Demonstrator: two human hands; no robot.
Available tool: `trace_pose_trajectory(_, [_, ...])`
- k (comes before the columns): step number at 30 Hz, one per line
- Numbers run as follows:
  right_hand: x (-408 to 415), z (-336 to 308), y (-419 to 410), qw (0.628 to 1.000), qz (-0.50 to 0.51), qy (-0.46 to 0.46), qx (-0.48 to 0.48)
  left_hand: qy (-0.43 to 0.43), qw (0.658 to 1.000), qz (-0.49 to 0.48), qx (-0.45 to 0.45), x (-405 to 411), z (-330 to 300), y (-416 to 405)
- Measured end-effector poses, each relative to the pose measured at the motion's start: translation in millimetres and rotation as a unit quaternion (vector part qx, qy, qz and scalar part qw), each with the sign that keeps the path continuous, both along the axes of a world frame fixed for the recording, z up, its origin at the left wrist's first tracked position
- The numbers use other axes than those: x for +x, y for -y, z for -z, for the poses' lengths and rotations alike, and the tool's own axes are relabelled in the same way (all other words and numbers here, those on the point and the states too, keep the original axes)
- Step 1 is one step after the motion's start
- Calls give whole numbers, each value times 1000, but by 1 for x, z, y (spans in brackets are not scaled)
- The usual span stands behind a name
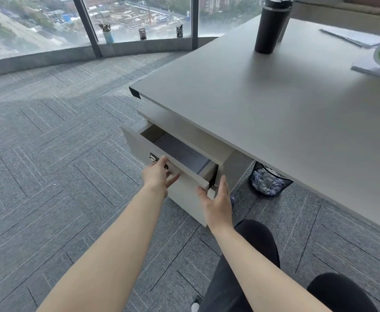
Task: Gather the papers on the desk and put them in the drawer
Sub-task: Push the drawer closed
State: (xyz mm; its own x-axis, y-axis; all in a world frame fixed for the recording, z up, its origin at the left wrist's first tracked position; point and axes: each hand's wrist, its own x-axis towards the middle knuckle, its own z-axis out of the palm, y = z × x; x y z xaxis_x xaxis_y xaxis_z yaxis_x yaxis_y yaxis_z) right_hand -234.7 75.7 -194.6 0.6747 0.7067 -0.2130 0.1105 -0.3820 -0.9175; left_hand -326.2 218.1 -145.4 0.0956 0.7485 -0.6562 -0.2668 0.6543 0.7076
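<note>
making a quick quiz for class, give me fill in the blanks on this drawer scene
1. The drawer under the desk is ____.
2. Inside the drawer lies a sheet of ____.
3. The left hand rests on the drawer's ____.
4. The black tumbler stands on the ____.

Missing words: open; paper; front; desk

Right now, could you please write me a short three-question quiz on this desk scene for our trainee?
1. True or false: the drawer is fully shut.
2. Which hand is at the drawer's front by the metal lock: A) left hand, B) right hand?
3. What dark thing stands upright on the desk?

Key:
1. False; it is open, with papers lying inside.
2. A.
3. A black bottle.
</note>
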Motion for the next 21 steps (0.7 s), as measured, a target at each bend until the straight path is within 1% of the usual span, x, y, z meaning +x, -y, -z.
trace_pose_trajectory(8, [12, 0, -8, 1000, 21, -6, 7, 16, 1000, 16, 9, 17, 2, -8])
trace_pose_trajectory(12, [15, 4, -13, 999, 30, -17, 11, 37, 999, 21, -3, 21, 2, -11])
trace_pose_trajectory(21, [22, 7, -22, 999, 35, -20, 21, 68, 998, 7, -12, 31, 5, -18])
